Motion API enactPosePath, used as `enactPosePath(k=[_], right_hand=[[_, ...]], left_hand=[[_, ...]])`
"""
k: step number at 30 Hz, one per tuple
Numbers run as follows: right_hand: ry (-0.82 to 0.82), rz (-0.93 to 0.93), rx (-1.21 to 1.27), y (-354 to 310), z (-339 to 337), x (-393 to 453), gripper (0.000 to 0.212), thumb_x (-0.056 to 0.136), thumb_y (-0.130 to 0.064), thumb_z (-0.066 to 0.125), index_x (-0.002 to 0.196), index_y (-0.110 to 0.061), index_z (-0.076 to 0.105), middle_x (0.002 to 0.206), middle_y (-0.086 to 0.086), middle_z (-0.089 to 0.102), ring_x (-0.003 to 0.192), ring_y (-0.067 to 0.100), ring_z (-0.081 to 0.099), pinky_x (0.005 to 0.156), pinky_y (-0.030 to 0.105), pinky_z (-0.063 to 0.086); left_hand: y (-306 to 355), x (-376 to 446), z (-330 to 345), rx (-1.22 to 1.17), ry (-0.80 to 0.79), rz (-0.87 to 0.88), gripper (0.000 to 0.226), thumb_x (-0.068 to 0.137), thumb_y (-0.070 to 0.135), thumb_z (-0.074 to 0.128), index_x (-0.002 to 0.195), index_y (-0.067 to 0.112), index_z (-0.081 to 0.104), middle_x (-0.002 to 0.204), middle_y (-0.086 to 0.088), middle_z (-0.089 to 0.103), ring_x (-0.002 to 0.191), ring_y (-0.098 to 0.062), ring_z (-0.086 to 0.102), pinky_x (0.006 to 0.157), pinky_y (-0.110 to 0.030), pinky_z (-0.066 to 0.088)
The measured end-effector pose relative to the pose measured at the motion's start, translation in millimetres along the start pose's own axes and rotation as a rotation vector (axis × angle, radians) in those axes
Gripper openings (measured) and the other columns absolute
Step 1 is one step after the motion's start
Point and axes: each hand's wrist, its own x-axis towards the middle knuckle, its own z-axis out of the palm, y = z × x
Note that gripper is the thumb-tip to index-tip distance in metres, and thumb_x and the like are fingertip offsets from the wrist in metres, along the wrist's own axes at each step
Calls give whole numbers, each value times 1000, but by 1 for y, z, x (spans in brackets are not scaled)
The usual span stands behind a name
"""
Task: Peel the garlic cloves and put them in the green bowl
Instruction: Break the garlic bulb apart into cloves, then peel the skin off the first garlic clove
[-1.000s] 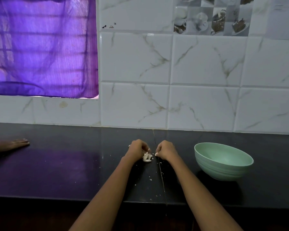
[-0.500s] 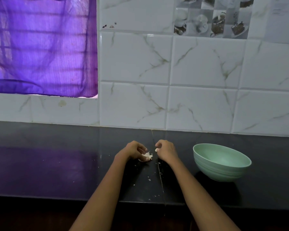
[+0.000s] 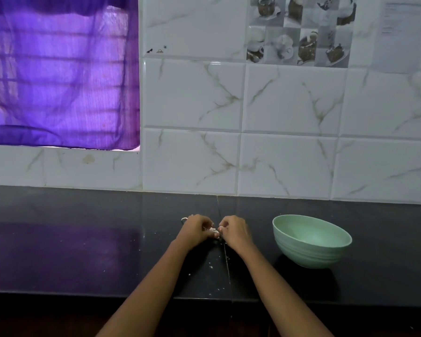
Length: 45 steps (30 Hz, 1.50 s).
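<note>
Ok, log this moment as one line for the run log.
step: peeling | left hand: pinching garlic | right hand: pinching garlic | green bowl: right of hands, contents unseen

Two bare forearms enter from the bottom edge of the frame, with no sleeves, watch or bracelet on them. The left hand (image 3: pixel 195 230) and the right hand (image 3: pixel 234 231) sit at lower centre; the nails look light at the fingertips. Rings cannot be made out.
</note>
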Motion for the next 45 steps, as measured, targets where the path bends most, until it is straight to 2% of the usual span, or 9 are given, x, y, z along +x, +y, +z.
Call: enactPosePath(k=[5,14,21,25,29,32,37,41,45], right_hand=[[-28,-22,-7,0,-2,-8,14,87,-16,61,96,-14,71,100,6,69,95,21,62,72,25,44],[149,62,124,3,-10,-4,3,87,-12,61,85,-10,62,93,7,66,84,19,57,65,23,35],[-31,28,236,0,1,-2,9,90,-12,53,81,-14,51,91,7,60,82,20,55,63,25,37],[46,13,365,-2,-1,-1,7,89,-11,55,82,-13,53,84,2,60,70,9,52,52,9,36],[-23,6,232,3,4,3,12,88,-13,58,78,-17,53,84,-1,56,76,12,52,59,22,36],[-18,-14,315,0,5,4,7,87,-14,60,81,-16,58,84,-3,59,80,12,53,59,19,37],[121,-17,344,3,-4,2,4,81,-6,64,85,-6,66,71,-4,55,71,11,52,61,18,39],[89,-59,254,3,-2,-1,8,78,-3,67,85,-3,71,72,0,59,68,10,51,55,7,34],[119,-37,215,5,-5,-7,8,74,-7,72,80,-3,69,59,-7,50,69,15,53,62,21,37]], left_hand=[[1,-3,0,3,3,-10,28,81,16,70,107,5,67,104,-10,68,95,-19,62,99,-29,40],[-4,-7,-13,54,51,-162,23,80,13,71,103,9,69,105,-7,68,99,-19,62,86,-24,46],[-2,-8,-9,-52,89,-74,31,80,-8,60,109,3,66,107,-11,68,98,-19,63,88,-19,45],[-4,-5,-4,24,-28,-40,33,84,-2,59,116,5,63,113,-11,66,105,-21,61,94,-20,40],[-2,-4,-3,3,-61,-29,39,86,-10,42,118,4,61,113,-15,64,105,-25,58,99,-20,33],[1,-3,-1,-9,-144,-11,38,89,-7,38,120,2,57,118,-17,59,110,-27,53,84,-19,35],[-1,-3,-3,-81,-60,-83,42,87,-11,34,122,-1,55,118,-17,61,113,-26,55,97,-25,38],[-4,-3,-6,-172,117,-105,29,90,-2,47,117,0,59,113,-14,65,109,-24,59,90,-24,42],[-2,-12,-5,-158,-99,-57,54,76,21,76,124,8,56,120,-6,60,114,-17,54,99,-25,39]])
